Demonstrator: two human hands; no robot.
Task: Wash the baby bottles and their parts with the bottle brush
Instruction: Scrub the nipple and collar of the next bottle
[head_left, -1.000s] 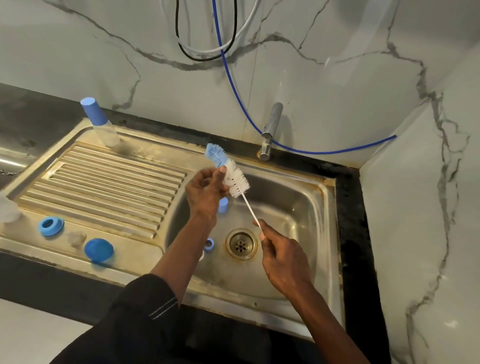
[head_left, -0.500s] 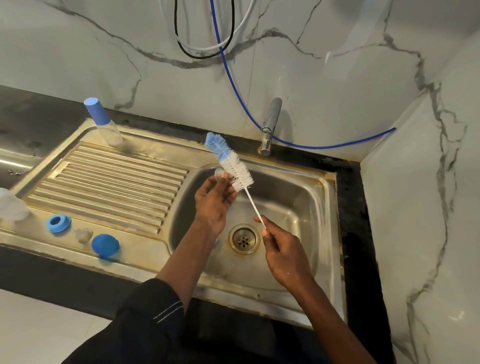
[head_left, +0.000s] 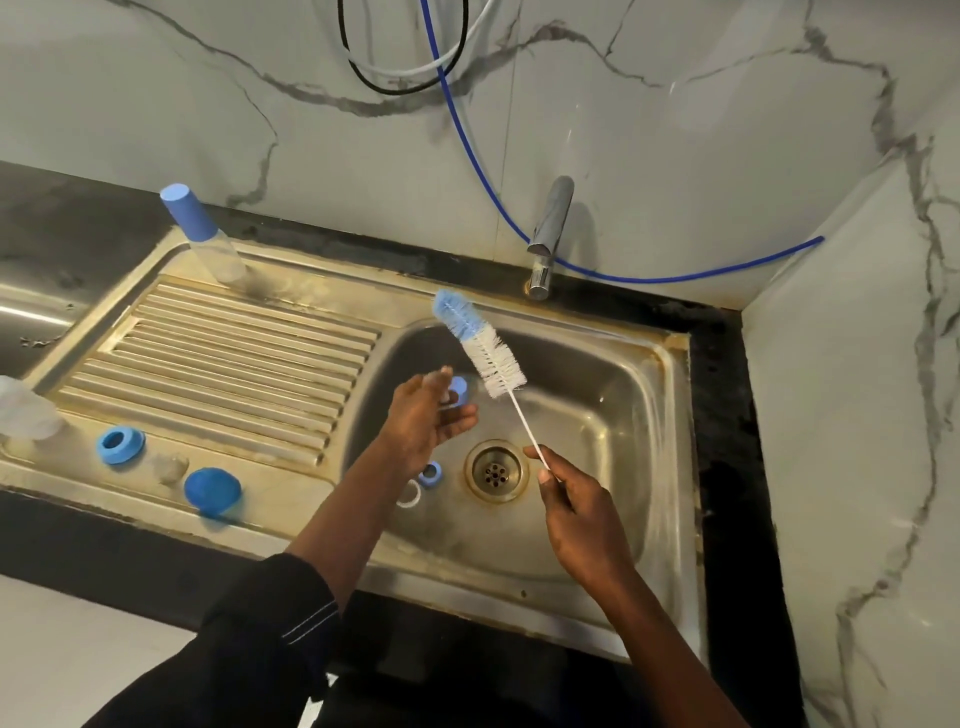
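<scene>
My right hand (head_left: 576, 512) pinches the thin white handle of the bottle brush (head_left: 480, 345), whose blue and white bristle head points up and left over the sink basin (head_left: 613, 415). My left hand (head_left: 423, 415) is just left of the bristles and holds a small blue bottle part (head_left: 459, 391) at its fingertips, apart from the brush. A blue ring (head_left: 431, 474) and a white ring (head_left: 409, 493) lie in the basin near the drain (head_left: 496, 470).
On the drainboard (head_left: 218, 353) lie a blue collar (head_left: 120, 445), a clear teat (head_left: 169, 467) and a blue cap (head_left: 212, 491). A capped bottle (head_left: 200, 234) stands at the back left, another clear bottle (head_left: 23, 410) at the far left. The tap (head_left: 548, 234) is behind the basin.
My left hand has dropped lower and come off the bristles, which it was touching before. The brush has shifted slightly right.
</scene>
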